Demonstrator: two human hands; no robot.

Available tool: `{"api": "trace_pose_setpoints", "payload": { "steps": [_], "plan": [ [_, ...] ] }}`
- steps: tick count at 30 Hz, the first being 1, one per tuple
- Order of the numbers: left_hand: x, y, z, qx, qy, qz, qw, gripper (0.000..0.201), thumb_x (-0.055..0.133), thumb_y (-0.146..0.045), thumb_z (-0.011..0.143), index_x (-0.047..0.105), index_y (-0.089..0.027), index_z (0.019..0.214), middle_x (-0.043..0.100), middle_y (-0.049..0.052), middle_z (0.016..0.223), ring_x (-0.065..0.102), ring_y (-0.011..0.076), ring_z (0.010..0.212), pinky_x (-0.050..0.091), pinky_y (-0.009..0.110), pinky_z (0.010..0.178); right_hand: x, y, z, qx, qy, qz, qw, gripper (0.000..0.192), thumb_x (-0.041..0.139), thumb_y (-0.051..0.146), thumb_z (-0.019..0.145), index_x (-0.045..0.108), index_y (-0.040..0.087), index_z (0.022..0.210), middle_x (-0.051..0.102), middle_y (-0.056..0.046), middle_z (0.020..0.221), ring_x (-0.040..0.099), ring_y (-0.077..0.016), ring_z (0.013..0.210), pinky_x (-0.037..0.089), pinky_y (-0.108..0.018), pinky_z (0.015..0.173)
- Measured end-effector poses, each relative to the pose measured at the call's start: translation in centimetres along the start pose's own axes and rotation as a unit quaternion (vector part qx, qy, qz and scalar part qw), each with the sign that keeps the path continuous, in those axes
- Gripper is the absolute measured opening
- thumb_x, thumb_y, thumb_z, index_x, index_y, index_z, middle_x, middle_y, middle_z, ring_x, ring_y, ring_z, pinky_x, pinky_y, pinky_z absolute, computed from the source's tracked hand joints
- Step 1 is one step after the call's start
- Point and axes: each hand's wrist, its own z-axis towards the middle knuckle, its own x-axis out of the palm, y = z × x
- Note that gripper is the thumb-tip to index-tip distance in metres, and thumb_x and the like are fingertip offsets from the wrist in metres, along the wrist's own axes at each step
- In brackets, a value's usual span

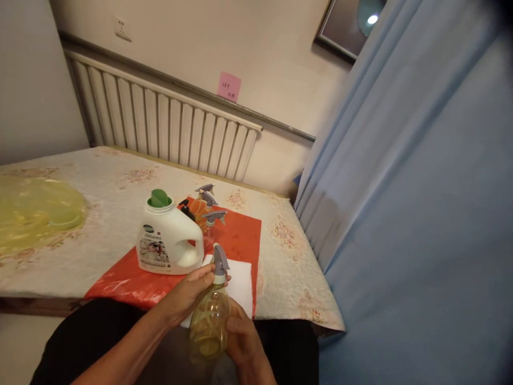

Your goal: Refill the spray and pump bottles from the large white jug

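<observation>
Between my two hands is a clear yellowish spray bottle [210, 321] with a grey trigger head [220, 259], held tilted over my lap. My left hand [196, 289] is closed around its neck, just under the trigger. Lower down, my right hand [242, 329] grips the side of the bottle's body. A little liquid seems to sit at the bottom. Just beyond stands a large white jug [166, 240] with a handle, its mouth topped by a green piece [159, 198]. Behind the jug are several more spray bottles [209, 230] with grey triggers and a black pump top [185, 207].
A red sheet [240, 230] lies on the flower-patterned bed cover [108, 214], with a white cloth or paper [240, 280] on it. At the left is a yellow translucent bag [40, 208]. A blue curtain [401, 214] hangs at right; a radiator [160, 112] lines the wall.
</observation>
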Motion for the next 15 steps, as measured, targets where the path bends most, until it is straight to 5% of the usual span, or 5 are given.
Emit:
{"api": "trace_pose_setpoints", "payload": {
  "steps": [8,15],
  "plan": [
    [-0.3,0.1,-0.3,-0.017,0.010,-0.079,0.997,0.035,0.078,-0.035,0.077,0.071,-0.013,0.103,0.075,0.013,0.106,0.069,0.0235,0.097,0.050,0.032,0.087,0.0,-1.9,0.0,0.032,-0.068,0.048,0.996,0.055,0.068,0.057,0.062,0.068,0.015,0.098,0.068,-0.015,0.097,0.063,-0.0338,0.092,0.052,-0.047,0.074],
    [-0.3,0.5,-0.2,-0.012,-0.017,-0.125,0.992,0.026,0.076,-0.031,0.079,0.072,-0.014,0.097,0.076,0.012,0.104,0.070,0.0246,0.100,0.048,0.039,0.097,0.8,-2.2,0.1,0.093,-0.052,0.053,0.993,0.076,0.040,0.080,0.067,0.067,0.014,0.095,0.068,-0.016,0.084,0.065,-0.0358,0.084,0.052,-0.053,0.068]
  ]
}}
